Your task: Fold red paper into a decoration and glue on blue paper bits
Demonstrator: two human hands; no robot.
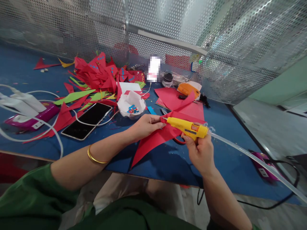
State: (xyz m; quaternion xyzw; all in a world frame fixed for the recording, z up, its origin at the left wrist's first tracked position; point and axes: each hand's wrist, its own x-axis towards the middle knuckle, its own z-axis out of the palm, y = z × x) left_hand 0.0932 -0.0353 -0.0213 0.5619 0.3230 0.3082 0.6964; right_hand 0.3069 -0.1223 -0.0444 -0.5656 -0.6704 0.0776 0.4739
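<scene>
Pinched between the thumb and fingers of my left hand (150, 125) is a folded red paper piece (157, 139), whose pointed end hangs toward the table's front edge. My right hand (201, 150) is wrapped round the handle of a yellow glue gun (187, 126). The gun's metal tip points left, at the red paper right beside my left fingertips. A long clear glue stick (242, 150) runs out of the gun's back to the right. Scissors (179, 140) with red handles lie partly hidden under the paper.
A white paper-lined bowl (131, 105) holds small blue and red bits. Left of it lie a black phone (87, 121), white cables, a purple power strip (45, 115) and a red paper pile (103, 75). Another purple strip (266, 166) is at right; perforated metal (168, 35) stands behind.
</scene>
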